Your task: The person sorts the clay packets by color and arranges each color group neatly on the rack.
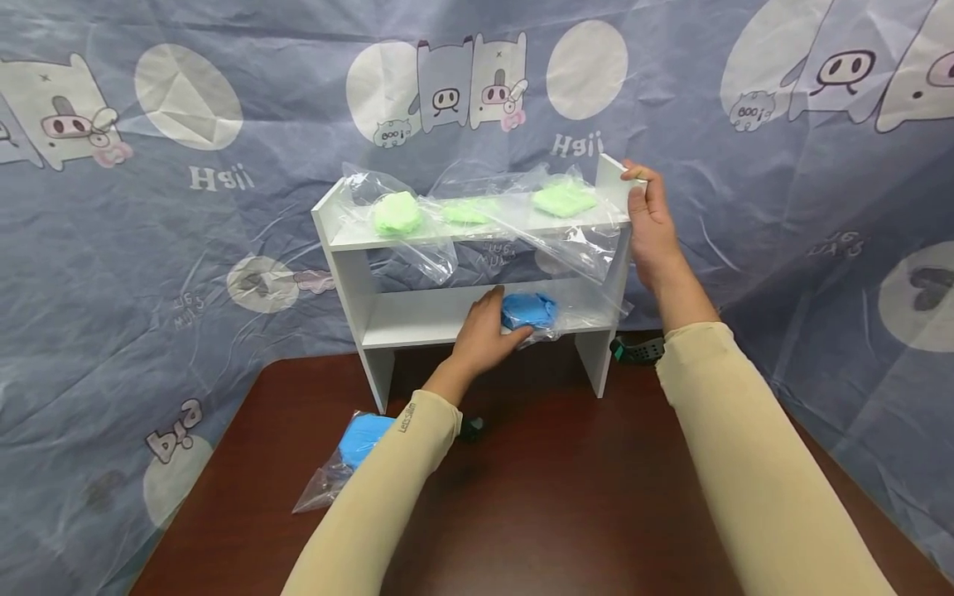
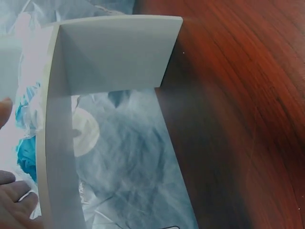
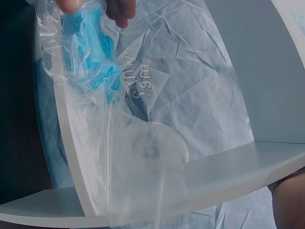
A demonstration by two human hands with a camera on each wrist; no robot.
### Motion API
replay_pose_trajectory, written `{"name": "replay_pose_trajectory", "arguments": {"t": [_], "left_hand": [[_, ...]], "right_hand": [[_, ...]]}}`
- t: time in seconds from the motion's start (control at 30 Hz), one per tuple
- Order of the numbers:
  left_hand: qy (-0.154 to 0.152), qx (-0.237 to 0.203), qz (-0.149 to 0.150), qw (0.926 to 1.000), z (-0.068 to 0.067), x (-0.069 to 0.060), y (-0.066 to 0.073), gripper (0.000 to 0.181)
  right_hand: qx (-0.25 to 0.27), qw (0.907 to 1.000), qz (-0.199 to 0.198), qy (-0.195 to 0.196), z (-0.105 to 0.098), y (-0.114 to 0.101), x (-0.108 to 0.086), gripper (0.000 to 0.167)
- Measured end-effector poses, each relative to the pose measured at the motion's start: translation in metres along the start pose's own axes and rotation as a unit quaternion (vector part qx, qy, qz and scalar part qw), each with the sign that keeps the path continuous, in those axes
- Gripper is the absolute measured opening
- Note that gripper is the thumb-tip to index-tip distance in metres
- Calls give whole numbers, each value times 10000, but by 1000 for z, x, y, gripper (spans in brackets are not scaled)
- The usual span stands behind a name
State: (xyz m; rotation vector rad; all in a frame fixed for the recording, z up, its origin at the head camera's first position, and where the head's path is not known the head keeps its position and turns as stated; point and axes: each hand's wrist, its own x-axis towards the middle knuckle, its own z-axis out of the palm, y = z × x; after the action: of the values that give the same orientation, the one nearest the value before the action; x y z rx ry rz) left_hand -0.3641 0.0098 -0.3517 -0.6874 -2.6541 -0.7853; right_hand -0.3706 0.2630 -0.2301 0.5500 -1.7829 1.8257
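A white two-tier shelf rack [image 1: 406, 327] stands on the table. On its lower shelf lies a crumpled blue bundle in a clear plastic bag [image 1: 531, 310], also visible in the right wrist view. My left hand [image 1: 483, 335] is at the bundle's left end, thumb along the front and fingers behind. In the left wrist view its thumb and fingers are spread wide apart. My right hand [image 1: 652, 223] grips the upper edge of the rack's right side panel [image 1: 617, 186]. On the top shelf lie light green bundles [image 1: 397, 213] in clear bags.
Another bagged blue bundle [image 1: 365, 437] lies on the dark reddish table [image 1: 537, 505], left of my left forearm. Clear plastic [image 1: 589, 248] hangs over the top shelf's front edge. A grey patterned cloth [image 1: 298, 124] hangs behind the rack.
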Motion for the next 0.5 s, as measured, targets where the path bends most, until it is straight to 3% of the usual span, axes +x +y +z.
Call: {"name": "replay_pose_trajectory", "arguments": {"t": [0.1, 0.2, 0.37, 0.5], "left_hand": [[204, -103, 239, 9995, 0, -8, -2, 85], [554, -57, 670, 9962, -4, -21, -6, 77], [1361, -6, 1602, 9777, -14, -49, -18, 56], [1480, 36, 1970, 9692, -25, -71, -31, 47]], "right_hand": [[6, 10000, -12, 15, -2, 3, 0, 18], [-20, 10000, -9, -6, -2, 4, 0, 19], [-48, 10000, 1, 14, -1, 3, -1, 20], [-38, 10000, -37, 65, -2, 1, 0, 17]]}}
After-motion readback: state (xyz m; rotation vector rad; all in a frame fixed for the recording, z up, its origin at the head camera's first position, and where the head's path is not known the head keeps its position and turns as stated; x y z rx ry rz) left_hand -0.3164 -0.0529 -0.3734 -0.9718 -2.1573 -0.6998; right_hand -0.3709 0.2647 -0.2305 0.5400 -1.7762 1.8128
